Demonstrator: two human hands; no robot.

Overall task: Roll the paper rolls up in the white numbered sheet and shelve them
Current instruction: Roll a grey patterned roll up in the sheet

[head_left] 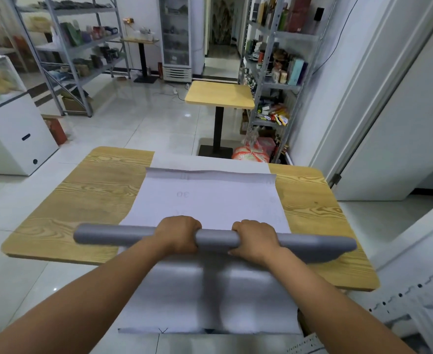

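Note:
A long grey paper roll [113, 236] lies crosswise over the white numbered sheet [210, 198], which is spread on the wooden table [87, 190]. The sheet's far end curls up, faint numbers such as 30 show on it, and its near end hangs over the table's front edge. My left hand [178, 233] grips the roll left of its middle. My right hand [255, 240] grips it right of the middle, fingers curled over the top. The roll sticks out past the sheet on both sides.
Metal shelving with goods stands at the back left [77, 47] and along the right [274, 67]. A smaller wooden table [219, 94] stands beyond mine. There is a white cabinet [13, 134] at left, a glass-door fridge [176, 37] at the back, and a white perforated sheet [401, 297] at lower right.

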